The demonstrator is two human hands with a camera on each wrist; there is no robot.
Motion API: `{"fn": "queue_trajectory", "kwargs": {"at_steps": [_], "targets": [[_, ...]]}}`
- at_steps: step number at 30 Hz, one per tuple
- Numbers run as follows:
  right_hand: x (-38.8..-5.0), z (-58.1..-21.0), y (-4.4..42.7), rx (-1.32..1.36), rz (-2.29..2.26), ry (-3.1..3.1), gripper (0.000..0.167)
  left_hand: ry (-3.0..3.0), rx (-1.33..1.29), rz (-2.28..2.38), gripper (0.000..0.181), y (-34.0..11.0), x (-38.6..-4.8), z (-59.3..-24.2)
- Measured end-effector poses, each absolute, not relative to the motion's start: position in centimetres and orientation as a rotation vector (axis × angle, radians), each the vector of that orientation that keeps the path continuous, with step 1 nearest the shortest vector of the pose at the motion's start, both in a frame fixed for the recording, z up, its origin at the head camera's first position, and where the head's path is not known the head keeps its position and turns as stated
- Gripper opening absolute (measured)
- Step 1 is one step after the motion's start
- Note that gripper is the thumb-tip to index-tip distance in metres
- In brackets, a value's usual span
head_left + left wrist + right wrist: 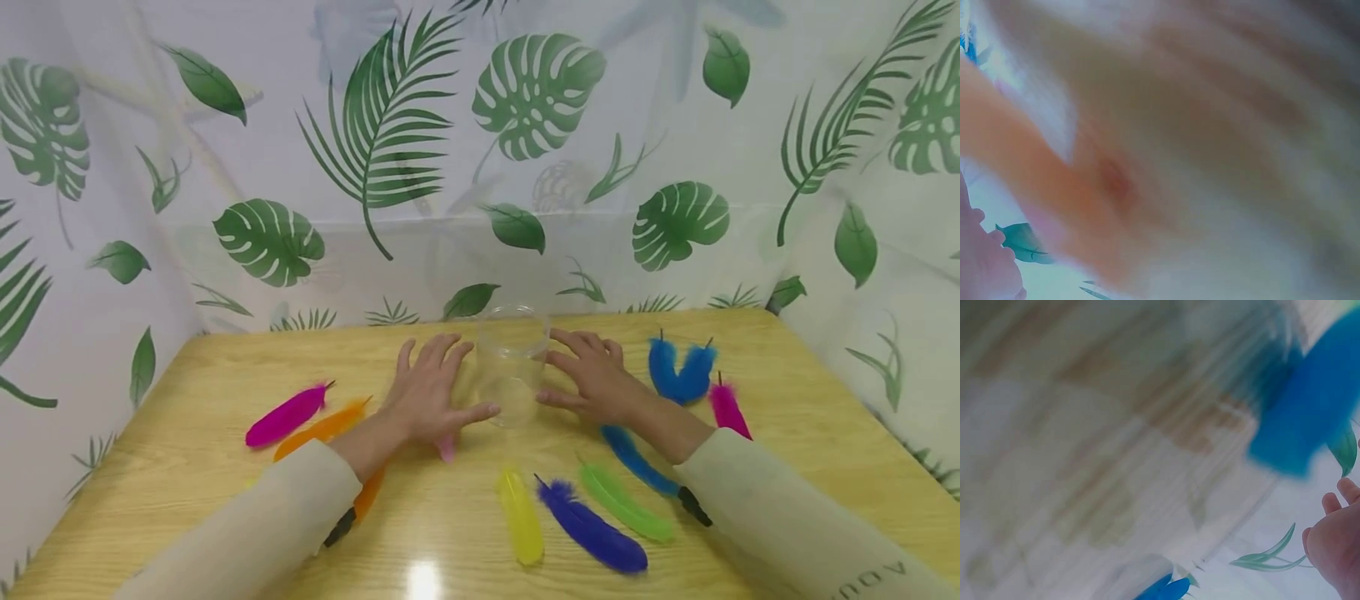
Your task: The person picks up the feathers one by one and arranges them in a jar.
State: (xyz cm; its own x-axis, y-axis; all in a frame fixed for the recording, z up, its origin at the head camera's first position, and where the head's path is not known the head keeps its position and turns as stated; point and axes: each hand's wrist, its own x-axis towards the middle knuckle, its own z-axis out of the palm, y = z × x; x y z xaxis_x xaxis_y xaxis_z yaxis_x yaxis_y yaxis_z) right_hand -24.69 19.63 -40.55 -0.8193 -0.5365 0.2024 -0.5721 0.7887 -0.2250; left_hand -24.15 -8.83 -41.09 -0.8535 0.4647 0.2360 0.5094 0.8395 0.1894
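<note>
A clear plastic cup (512, 379) stands upright near the back of the wooden table, between my two hands. My left hand (429, 392) is at its left side, fingers spread and thumb reaching toward the base. On the other side my right hand (592, 379) has loosely bent fingers, their tips at the cup's wall. Whether either hand touches the cup, I cannot tell. A pink feather (447, 447) shows partly from under the left hand. Blurred orange feather (1029, 162) crosses the left wrist view; a blue feather (1310, 406) is close in the right wrist view.
Left lie a magenta feather (288, 415) and an orange feather (322, 429). In front are yellow (521, 517), dark blue (592, 529) and green feathers (626, 504). Right are blue feathers (678, 375) and another magenta feather (727, 408). A leaf-print curtain (420, 275) borders the table.
</note>
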Motion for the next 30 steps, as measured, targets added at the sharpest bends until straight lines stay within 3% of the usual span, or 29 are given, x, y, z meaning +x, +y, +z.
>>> {"fn": "queue_trajectory", "kwargs": {"at_steps": [18,30], "targets": [[-24.7,-40.7,18.0,0.985,0.458,-2.687,0.045,-2.848,-0.685,-0.472,0.105,-7.4,-24.2,-40.8],[-25.1,-40.6,17.7,1.072,0.361,-2.561,0.045,-2.704,-0.690,-0.471,0.088,-7.5,-25.3,-41.6]]}}
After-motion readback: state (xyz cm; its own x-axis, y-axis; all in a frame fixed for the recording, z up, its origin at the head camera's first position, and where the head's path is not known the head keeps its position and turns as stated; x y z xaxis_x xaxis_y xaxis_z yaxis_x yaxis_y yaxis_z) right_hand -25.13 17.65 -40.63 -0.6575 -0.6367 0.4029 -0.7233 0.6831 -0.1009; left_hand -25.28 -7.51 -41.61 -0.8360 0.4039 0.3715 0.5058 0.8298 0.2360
